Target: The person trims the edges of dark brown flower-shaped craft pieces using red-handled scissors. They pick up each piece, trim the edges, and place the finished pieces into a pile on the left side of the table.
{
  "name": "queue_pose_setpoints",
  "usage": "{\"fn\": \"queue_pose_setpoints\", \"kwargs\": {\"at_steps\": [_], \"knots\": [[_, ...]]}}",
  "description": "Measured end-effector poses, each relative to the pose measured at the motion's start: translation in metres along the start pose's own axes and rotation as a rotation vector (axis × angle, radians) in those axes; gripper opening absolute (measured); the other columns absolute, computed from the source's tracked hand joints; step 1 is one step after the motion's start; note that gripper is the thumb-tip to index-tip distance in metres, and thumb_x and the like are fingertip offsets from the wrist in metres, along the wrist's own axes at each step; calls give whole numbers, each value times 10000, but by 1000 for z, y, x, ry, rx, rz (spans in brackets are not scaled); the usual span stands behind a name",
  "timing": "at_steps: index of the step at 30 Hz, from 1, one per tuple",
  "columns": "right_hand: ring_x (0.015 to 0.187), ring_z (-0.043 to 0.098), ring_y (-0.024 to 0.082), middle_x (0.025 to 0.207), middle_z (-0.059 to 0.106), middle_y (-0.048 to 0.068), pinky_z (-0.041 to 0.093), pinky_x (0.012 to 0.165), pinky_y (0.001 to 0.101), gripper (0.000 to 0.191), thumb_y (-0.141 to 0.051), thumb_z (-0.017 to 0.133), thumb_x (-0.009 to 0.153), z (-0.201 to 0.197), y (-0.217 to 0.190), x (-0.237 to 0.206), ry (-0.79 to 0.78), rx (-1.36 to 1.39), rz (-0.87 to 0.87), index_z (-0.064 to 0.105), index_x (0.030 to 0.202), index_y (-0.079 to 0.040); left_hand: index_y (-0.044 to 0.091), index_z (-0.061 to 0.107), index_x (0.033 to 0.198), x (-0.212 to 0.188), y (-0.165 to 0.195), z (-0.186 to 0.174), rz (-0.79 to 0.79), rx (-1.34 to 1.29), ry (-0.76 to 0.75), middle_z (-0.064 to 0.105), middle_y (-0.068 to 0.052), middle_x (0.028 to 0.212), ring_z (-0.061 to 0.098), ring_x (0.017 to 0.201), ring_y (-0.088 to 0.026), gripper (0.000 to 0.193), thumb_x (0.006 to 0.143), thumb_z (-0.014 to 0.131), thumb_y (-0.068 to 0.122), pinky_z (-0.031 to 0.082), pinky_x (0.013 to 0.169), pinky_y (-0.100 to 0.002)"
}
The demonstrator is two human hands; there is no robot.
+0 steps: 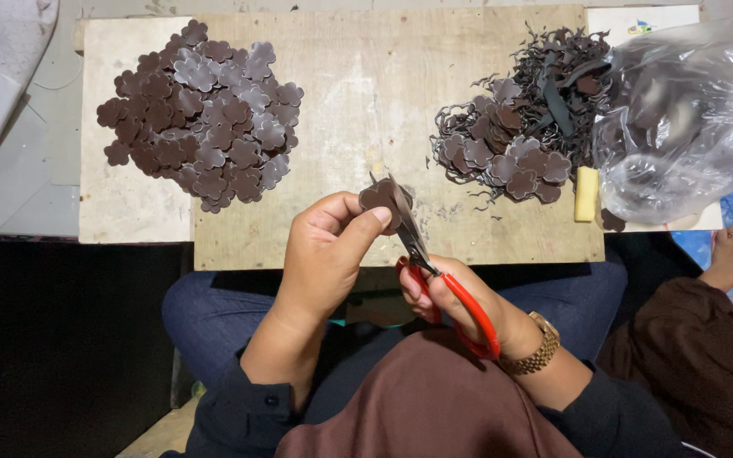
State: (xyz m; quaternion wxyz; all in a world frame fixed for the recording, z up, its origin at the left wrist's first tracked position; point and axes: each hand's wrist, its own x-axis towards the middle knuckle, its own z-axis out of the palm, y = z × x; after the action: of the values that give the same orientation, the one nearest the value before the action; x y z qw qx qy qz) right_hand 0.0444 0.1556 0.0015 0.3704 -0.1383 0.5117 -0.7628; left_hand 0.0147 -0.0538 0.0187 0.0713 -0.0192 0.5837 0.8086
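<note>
A small dark brown flower-shaped piece point(381, 200) is sitting near the middle of the view, just above the near edge of the counter point(341, 102). It is flat, with round petals. The left hand point(324, 254) is pinching it from 7 o'clock, thumb lying across its lower edge. The scissors point(434, 280) with red handles are pointing up toward 11 o'clock, and their dark blades are touching the piece's right side. The right hand point(447, 301) is gripping the handles at 5 o'clock.

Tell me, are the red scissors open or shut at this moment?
Open: the blades of the scissors spread around the brown flower piece that the left hand holds.
</note>
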Motion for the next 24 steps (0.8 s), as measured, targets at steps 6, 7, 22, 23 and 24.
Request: {"fn": "queue_pose_setpoints", "kwargs": {"at_steps": [6,7,22,23,24], "knots": [[813,437,90,912,479,-16,421,738,237,734,-767,534,934,-4,1,1,-38,-136,-45,535,1089,-49,-7,690,960,-1,-1,1,-18,53,-48,722,-37,935,633,862,-69,75,983,685,64,541,803,-250],[831,447,90,928,488,-13,429,757,236,753,-780,526,935,-4,1,1,-48,-159,-59,537,1099,-45,-13,685,952,-1,-1,1,-32,65,-60,714,-36,931,618,854,-66,83,992,691,60,533,784,-252],[901,467,128,1018,491,26,474,837,303,877,-763,570,912,-3,0,-3,-16,-51,-64,482,1318,10,19,604,993,-4,3,8,-186,-228,-189,683,-69,758,672,620,-138,43,965,629,40,575,574,-293],[903,469,130,1016,493,28,474,839,305,877,-759,568,924,-3,0,-2,-28,-52,-67,482,1324,17,6,607,1011,-3,3,8,-155,-208,-169,684,-73,790,662,660,-129,43,985,629,31,571,612,-287],[905,470,131,1014,494,29,475,840,307,877,-755,567,936,-3,-1,-3,-39,-51,-67,482,1329,25,-7,611,1029,-2,2,8,-128,-189,-146,685,-76,822,652,701,-119,43,1004,629,23,567,651,-281]]}}
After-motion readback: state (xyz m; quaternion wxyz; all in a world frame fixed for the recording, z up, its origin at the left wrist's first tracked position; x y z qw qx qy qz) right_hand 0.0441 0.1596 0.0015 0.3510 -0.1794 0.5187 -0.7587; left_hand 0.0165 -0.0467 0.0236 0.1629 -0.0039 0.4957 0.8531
